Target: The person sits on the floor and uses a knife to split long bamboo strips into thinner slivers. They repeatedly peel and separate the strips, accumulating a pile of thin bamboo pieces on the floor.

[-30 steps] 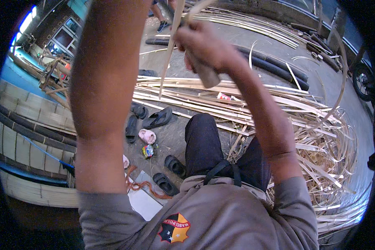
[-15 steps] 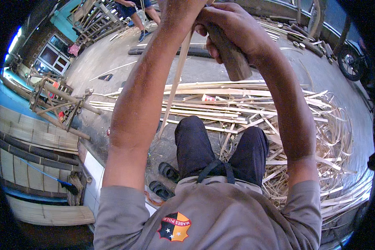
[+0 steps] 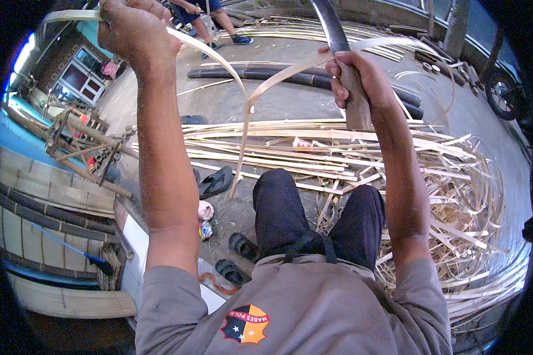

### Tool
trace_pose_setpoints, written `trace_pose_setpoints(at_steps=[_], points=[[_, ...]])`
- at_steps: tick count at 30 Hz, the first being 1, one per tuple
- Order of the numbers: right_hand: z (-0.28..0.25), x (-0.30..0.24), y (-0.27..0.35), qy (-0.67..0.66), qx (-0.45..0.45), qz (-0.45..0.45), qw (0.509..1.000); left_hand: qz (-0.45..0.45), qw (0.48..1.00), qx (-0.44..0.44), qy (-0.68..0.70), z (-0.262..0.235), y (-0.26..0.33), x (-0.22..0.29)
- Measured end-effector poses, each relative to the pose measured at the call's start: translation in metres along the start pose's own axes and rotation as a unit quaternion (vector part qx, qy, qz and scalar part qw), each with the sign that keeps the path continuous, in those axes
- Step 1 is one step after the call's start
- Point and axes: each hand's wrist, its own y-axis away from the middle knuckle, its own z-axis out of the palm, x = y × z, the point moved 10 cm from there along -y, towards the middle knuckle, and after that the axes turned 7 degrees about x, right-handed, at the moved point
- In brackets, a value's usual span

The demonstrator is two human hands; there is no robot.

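My left hand [image 3: 136, 36], raised at the upper left, is closed in a fist around one half of a split bamboo strip [image 3: 219, 58]. The two halves part in a Y above a single tail that hangs to just left of my knees. At the upper right my right hand [image 3: 366, 77] grips a knife [image 3: 332, 28] by its thick wooden handle, blade pointing up and away. The strip's other half bows across to this hand and passes by the fingers at the blade's base, its end beyond. Whether the fingers pinch it is hard to make out.
Long bamboo strips [image 3: 266, 155] lie across the floor ahead, with curled shavings [image 3: 456, 219] at the right. Dark bamboo poles [image 3: 302, 79] lie beyond. Sandals [image 3: 217, 182] sit left of my knees. A bamboo frame [image 3: 83, 148] stands left; another person's legs [image 3: 222, 23] show at the back.
My hands have moved apart from close together at the top. The bamboo strip now spreads into two halves, and the knife blade has come into view.
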Motion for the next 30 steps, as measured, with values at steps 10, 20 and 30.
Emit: trace_pose_setpoints(at_steps=[10, 20, 30], points=[[0.108, 0.128, 0.05, 0.22, -0.068, 0.118, 0.966, 0.076, 0.992, -0.096, -0.013, 0.051, 0.027, 0.011], [0.125, 0.117, 0.044, 0.274, -0.078, 0.055, 0.957, 0.156, 0.948, -0.124, -0.249, 0.01, 0.066, -0.017], [0.125, 0.124, 0.044, 0.249, -0.072, 0.093, 0.961, 0.085, 0.994, 0.007, -0.072, -0.043, 0.04, -0.032]])
